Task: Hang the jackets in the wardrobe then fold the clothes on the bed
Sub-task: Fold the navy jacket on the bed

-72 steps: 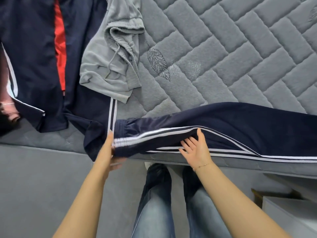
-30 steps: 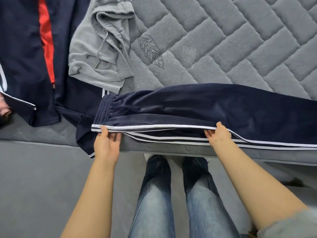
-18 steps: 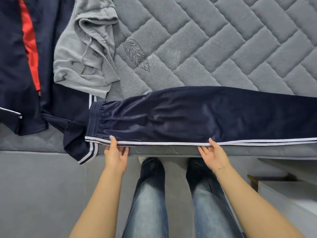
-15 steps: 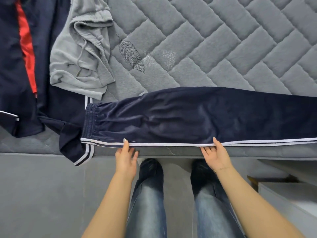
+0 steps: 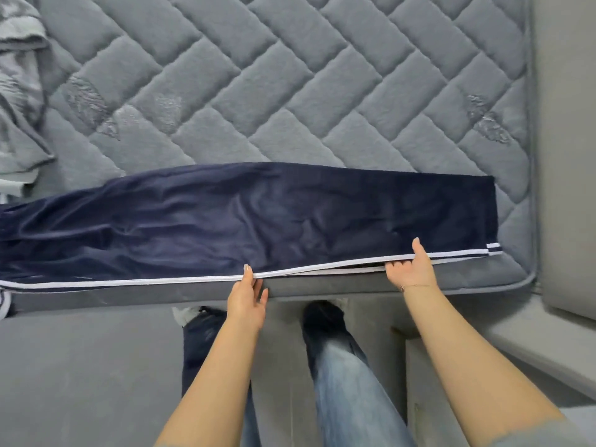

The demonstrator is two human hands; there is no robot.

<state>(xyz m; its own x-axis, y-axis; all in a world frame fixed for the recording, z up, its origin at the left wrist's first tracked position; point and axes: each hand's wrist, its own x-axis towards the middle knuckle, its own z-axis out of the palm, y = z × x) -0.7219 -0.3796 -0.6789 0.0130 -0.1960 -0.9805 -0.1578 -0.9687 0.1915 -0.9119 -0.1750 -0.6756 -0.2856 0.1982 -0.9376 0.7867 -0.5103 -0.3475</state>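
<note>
1. at the far left edge: grey garment [image 5: 19, 91], crumpled on the quilted mattress [image 5: 290, 75], unfolded by the look of it, so probably waiting its turn.
2. across the middle: navy track pants [image 5: 242, 221], laid lengthwise along the near edge of the mattress, legs stacked one on the other, white side stripe toward the standing person, waist end running out of view to the left, cuffs near the right-hand corner.
3. left hand [image 5: 246, 298]: below the stripe at mid-length, thumb up over the hem, remaining fingers loose and mostly straight; more a light touch than a firm grip, though hard to call.
4. right hand [image 5: 409, 269]: nearer the cuffs, thumb on top of the stripe, fingers tucked under the top layer, pinching and lifting it slightly apart from the lower one.
5. progress, as a judgement: legs roughly aligned; crosswise folds not yet made; wardrobe and jackets nowhere in view, so no telling about that half.
</note>
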